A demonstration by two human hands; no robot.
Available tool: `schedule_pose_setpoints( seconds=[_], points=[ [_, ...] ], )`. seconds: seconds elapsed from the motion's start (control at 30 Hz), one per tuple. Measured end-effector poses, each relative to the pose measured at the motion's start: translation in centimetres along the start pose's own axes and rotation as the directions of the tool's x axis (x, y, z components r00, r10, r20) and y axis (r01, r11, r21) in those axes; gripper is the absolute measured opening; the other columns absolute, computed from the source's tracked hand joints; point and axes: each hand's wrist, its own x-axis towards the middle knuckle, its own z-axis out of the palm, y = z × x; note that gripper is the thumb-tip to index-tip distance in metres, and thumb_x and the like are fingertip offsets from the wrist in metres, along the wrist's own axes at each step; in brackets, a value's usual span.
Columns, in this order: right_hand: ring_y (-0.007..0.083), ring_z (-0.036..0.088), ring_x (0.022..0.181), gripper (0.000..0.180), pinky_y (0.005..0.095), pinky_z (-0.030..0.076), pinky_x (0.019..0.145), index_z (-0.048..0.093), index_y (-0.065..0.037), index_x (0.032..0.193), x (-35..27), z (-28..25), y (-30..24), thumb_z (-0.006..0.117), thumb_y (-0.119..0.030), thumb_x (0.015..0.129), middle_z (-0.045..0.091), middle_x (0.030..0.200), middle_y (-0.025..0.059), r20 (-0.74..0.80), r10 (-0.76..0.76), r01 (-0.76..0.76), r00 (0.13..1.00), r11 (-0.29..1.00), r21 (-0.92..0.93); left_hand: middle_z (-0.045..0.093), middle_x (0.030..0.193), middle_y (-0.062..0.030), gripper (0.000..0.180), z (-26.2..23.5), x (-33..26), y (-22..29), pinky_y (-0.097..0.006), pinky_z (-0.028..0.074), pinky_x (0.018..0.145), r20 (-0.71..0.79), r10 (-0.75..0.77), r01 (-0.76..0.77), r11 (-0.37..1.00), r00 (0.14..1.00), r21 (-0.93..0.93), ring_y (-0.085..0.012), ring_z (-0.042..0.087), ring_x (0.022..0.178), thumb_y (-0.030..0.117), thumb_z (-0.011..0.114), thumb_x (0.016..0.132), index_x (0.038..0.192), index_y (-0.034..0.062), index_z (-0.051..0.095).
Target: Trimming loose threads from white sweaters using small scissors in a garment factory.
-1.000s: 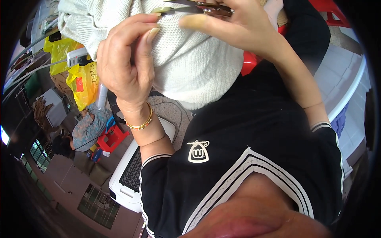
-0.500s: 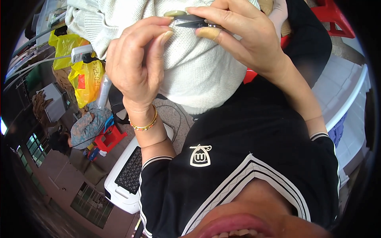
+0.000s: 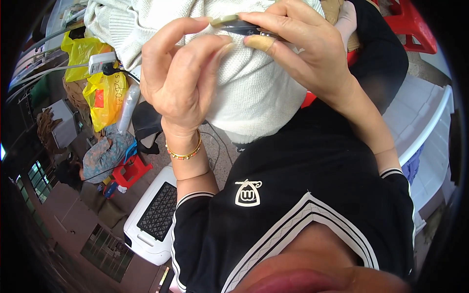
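Note:
My right hand [image 3: 303, 46] is closed around small dark thread snips [image 3: 244, 29], whose blades point left. A beige wrap covers its thumb tip. Beside the blades is a small olive oval piece [image 3: 224, 20] that I cannot make out; my left index fingertip reaches its left end. The thumb and another finger of my left hand [image 3: 183, 80] come together just below the blades; whatever they pinch is too small to see. A white knitted garment [image 3: 256, 93] lies bunched under both hands, over my lap.
Left stand yellow plastic bags [image 3: 105, 100], a white plug adapter with cables [image 3: 101, 63], and a white appliance with a dark grille [image 3: 151, 215]. A person in a patterned top [image 3: 105, 156] is near a red stool [image 3: 132, 171]. A white plastic surface [image 3: 415, 112] lies right.
My left hand has shifted right, its thumb and lower finger now under the blades. The snips' blades show less gap between them. The right hand has barely moved.

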Motion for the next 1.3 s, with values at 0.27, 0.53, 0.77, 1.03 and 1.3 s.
schedule_pose_setpoints(
  seconds=[0.27,0.53,0.77,1.03,1.3],
  points=[
    [0.0151,0.054,0.068,0.029,0.0246,0.040,0.059,0.068,0.005,0.108,0.1,-0.3,0.0,0.076,-0.003,0.081,0.060,0.080,0.0082,-0.027,-0.054,0.053,0.998,0.998,-0.043,0.061,0.111,-0.0204,0.023,-1.8,-0.9,-1.8,-0.032,0.052,0.083,-0.195,-0.039,0.042,0.999,0.980,0.009,-0.0235,0.063,0.099,0.017,0.056,0.099,0.106,-0.0040,0.062],
    [0.0112,0.053,0.080,0.057,0.0233,0.041,0.069,0.058,0.006,0.124,0.1,-0.2,-1.0,0.083,-0.013,0.078,0.061,0.100,0.0077,0.041,0.044,-0.047,0.998,0.995,0.086,0.064,0.117,-0.0167,0.044,-5.2,-5.7,-4.1,-0.037,0.043,0.099,-0.066,-0.210,0.194,0.961,0.975,-0.195,-0.0271,0.059,0.110,0.028,0.075,0.078,0.111,-0.0010,0.069],
    [0.0078,0.054,0.074,0.027,0.0203,0.041,0.065,0.064,0.004,0.103,0.3,0.7,3.1,0.078,-0.003,0.081,0.063,0.088,0.0034,0.148,-0.212,0.206,0.966,0.977,0.053,0.061,0.126,-0.0196,0.026,-5.0,-4.4,-3.8,-0.039,0.040,0.105,0.103,-0.213,0.223,0.970,0.972,-0.093,-0.0287,0.056,0.121,0.000,0.060,0.088,0.114,-0.0058,0.064],
    [0.0133,0.053,0.064,0.024,0.0255,0.039,0.057,0.068,0.000,0.092,2.3,-4.7,-1.7,0.081,-0.005,0.073,0.060,0.076,0.0052,0.156,-0.095,0.115,0.983,0.986,-0.120,0.064,0.084,-0.0022,0.016,-7.2,0.5,2.7,-0.021,0.042,0.068,0.088,-0.378,0.388,0.884,0.922,-0.262,-0.0083,0.053,0.073,0.007,0.059,0.093,0.103,-0.0039,0.064],
    [0.0171,0.054,0.063,0.024,0.0276,0.042,0.058,0.065,0.000,0.100,3.0,-1.9,1.2,0.073,-0.005,0.077,0.058,0.077,0.0067,0.169,-0.103,0.141,0.980,0.962,-0.232,0.060,0.089,-0.0041,0.030,-4.0,-2.6,1.4,-0.024,0.043,0.064,0.087,-0.497,0.493,0.868,0.863,0.068,-0.0142,0.053,0.075,0.007,0.073,0.084,0.113,0.0035,0.067]
  ],
)
